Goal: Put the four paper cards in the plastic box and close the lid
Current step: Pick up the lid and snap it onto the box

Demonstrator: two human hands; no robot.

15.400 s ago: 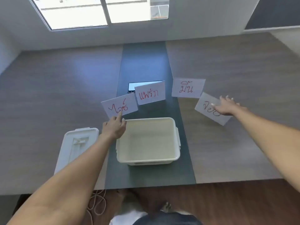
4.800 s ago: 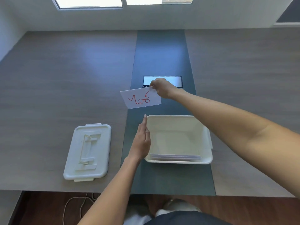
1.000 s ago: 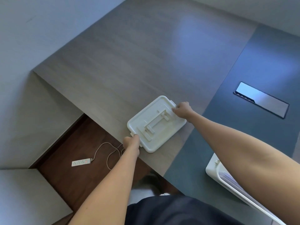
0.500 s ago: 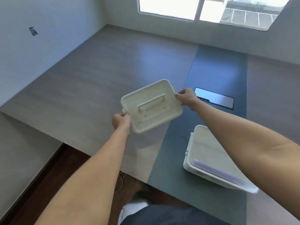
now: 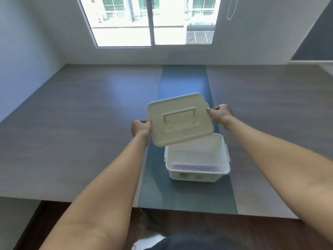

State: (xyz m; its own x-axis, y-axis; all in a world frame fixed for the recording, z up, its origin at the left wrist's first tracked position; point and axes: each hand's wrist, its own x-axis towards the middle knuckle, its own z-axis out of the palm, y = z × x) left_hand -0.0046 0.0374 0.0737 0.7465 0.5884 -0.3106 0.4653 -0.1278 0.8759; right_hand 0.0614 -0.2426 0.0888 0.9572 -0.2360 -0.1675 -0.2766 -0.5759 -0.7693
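Note:
The white plastic box (image 5: 197, 175) stands open on the dark strip of the table. A stack of paper cards (image 5: 195, 166) lies inside it against the near wall. The white lid (image 5: 180, 120), handle side up, hangs tilted in the air above the box's far left part. My left hand (image 5: 141, 129) grips its left edge and my right hand (image 5: 219, 113) grips its right edge. The lid hides the box's far left corner.
The table is wood-grain grey with a dark blue-grey strip (image 5: 183, 82) down the middle. Its near edge (image 5: 90, 202) runs just in front of the box. A wall with a window (image 5: 151, 22) stands behind the table.
Both hands have carried the lid from the left of the table to above the box. The view has swung back to face the window.

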